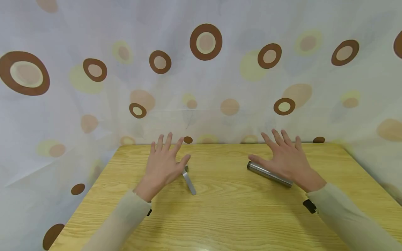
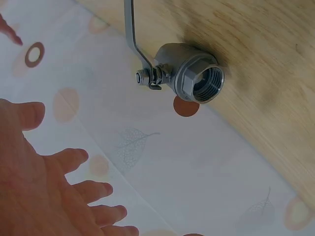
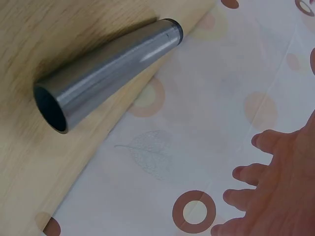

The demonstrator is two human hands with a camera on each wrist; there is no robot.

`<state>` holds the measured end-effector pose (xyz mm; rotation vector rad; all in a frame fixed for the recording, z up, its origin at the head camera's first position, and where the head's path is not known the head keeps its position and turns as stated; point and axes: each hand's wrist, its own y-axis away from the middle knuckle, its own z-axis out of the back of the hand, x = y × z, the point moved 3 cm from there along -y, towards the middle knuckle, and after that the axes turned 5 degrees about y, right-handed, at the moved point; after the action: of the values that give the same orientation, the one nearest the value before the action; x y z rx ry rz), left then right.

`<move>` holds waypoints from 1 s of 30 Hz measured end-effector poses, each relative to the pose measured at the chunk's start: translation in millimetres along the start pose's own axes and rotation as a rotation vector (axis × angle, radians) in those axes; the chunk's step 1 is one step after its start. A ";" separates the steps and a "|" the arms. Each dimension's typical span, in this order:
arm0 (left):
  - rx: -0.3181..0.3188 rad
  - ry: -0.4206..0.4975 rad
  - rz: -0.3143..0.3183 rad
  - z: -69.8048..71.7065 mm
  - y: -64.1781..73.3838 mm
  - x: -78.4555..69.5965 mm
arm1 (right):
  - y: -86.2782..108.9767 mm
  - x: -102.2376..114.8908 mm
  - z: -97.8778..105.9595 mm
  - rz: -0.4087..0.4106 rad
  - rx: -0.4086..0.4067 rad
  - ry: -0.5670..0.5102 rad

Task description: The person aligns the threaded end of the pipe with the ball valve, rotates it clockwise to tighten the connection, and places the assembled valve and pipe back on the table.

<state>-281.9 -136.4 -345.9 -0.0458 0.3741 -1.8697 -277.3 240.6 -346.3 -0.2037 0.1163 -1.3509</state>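
Note:
Fingers spread wide, my left hand (image 1: pixel 163 167) hovers over the table and holds nothing. Below it lies a metal ball valve (image 2: pixel 189 73) with a threaded opening and a long flat lever handle (image 1: pixel 189 182). In the head view the hand hides most of the valve body. On the other side my right hand (image 1: pixel 287 160) is also spread, held above a short metal pipe (image 1: pixel 267 172). The pipe (image 3: pixel 110 73) lies on its side, hollow at the near end, with a dark band at the far end. Neither hand grips anything.
A wood-grain table (image 1: pixel 216 219) carries both metal pieces. Behind it and along its sides hangs a pale curtain (image 1: pixel 176 87) printed with brown rings and ovals. Dark straps (image 1: pixel 310 206) show at the sleeve cuffs.

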 end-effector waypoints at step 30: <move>-0.017 0.001 -0.019 -12.1 34.9 32.5 | 42.7 -14.6 -12.9 0.062 -0.088 -0.069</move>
<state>-263.2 -173.6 -372.1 -0.0600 0.3914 -1.8850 -242.3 262.5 -368.4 -0.3182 0.1229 -1.2770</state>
